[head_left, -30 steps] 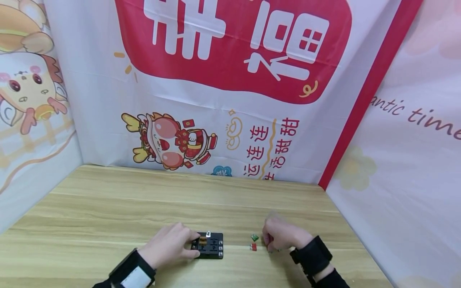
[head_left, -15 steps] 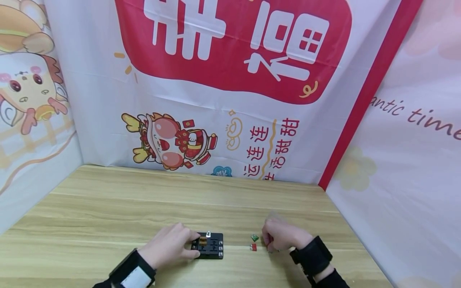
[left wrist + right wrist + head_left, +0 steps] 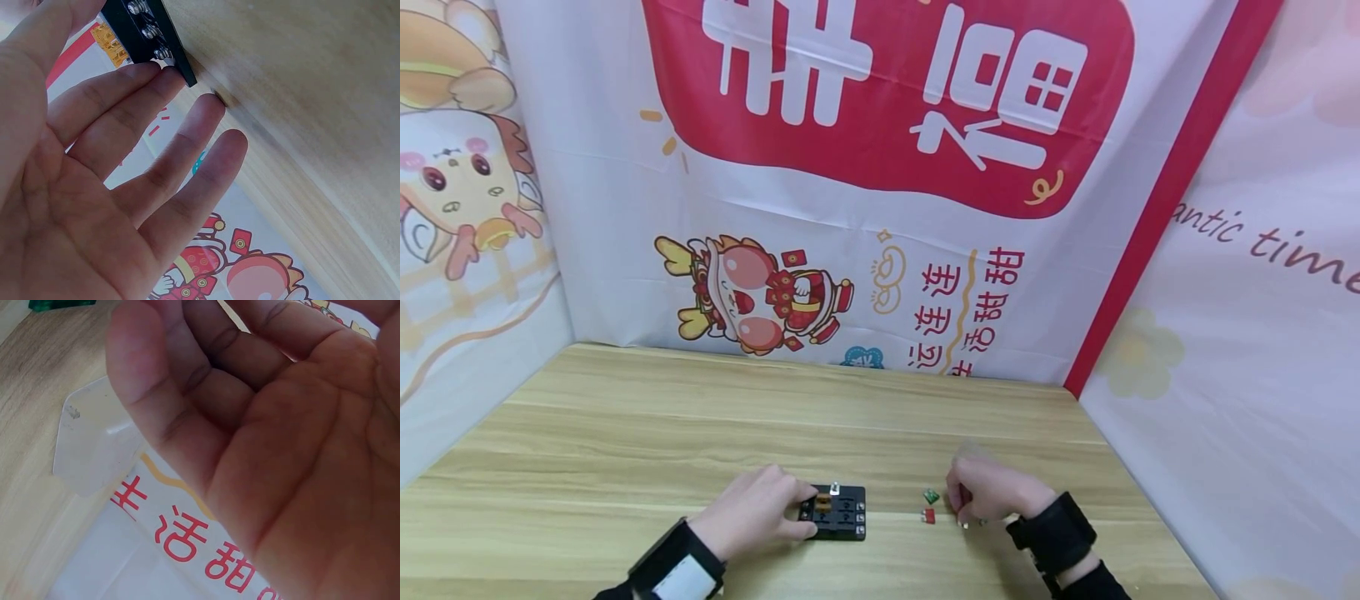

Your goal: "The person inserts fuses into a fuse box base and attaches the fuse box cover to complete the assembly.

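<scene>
My left hand [image 3: 758, 510] grips the left end of a black fuse block [image 3: 850, 515] lying on the table, thumb at the near side and a finger at the far side. Orange blade fuses [image 3: 823, 502] and one clear fuse [image 3: 835, 489] sit in it. In the left wrist view, screw terminals line the side of the block [image 3: 140, 31], and two fingers extend past it. To the right, my right hand [image 3: 992, 487] has its fingers curled down at the tabletop, pinching a small blade fuse whose pale end [image 3: 965, 526] shows below the fingertips; most of it is hidden.
Between the hands lie a green fuse [image 3: 931, 496] and a red fuse [image 3: 928, 517]. A clear plastic cover [image 3: 94, 437] stands beyond the right hand. Printed cloth walls [image 3: 602, 275] close off the back and sides of the wooden table [image 3: 737, 400].
The right fingertips have shifted very slightly, and the pale end beneath them shows more plainly. The left hand and fuse block have stayed in place.
</scene>
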Demonstrator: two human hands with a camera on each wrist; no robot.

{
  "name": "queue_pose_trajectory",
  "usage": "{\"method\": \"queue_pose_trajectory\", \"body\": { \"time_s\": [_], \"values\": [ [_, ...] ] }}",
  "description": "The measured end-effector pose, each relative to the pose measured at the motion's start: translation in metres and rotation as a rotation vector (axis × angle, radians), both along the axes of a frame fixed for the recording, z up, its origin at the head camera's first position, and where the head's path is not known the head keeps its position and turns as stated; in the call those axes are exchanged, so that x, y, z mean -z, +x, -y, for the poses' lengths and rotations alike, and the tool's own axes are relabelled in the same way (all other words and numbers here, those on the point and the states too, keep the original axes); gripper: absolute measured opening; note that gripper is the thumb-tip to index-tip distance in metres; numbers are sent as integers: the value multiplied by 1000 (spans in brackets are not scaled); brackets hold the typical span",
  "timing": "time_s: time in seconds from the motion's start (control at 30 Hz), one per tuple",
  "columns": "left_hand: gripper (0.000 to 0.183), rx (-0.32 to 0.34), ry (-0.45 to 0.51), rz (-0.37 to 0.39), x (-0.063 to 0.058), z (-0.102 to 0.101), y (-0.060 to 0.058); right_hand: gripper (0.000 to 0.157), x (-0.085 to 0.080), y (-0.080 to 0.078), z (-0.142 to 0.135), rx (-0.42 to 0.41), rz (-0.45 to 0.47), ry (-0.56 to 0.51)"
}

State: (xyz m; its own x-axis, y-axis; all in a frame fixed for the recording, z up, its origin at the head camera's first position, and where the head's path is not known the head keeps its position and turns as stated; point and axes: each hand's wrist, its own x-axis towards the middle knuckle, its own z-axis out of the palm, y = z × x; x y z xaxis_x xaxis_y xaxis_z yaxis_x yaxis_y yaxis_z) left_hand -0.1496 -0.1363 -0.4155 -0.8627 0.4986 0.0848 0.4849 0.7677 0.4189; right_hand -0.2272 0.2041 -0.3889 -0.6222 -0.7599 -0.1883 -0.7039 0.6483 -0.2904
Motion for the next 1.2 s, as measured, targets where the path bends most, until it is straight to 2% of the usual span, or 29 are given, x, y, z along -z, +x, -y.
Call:
{"method": "queue_pose_trajectory", "body": {
  "time_s": [0.4,0.97,1.2],
  "values": [
    [32,0,-1,-7,0,0,1,20,-3,-1,-2,-1,30,-40],
    [29,-5,-7,3,1,-1,-1,16,-7,0,-1,47,79,-94],
    [29,0,-7,9,0,0,0,15,-6,-1,0,58,63,-79]
  ]
}}
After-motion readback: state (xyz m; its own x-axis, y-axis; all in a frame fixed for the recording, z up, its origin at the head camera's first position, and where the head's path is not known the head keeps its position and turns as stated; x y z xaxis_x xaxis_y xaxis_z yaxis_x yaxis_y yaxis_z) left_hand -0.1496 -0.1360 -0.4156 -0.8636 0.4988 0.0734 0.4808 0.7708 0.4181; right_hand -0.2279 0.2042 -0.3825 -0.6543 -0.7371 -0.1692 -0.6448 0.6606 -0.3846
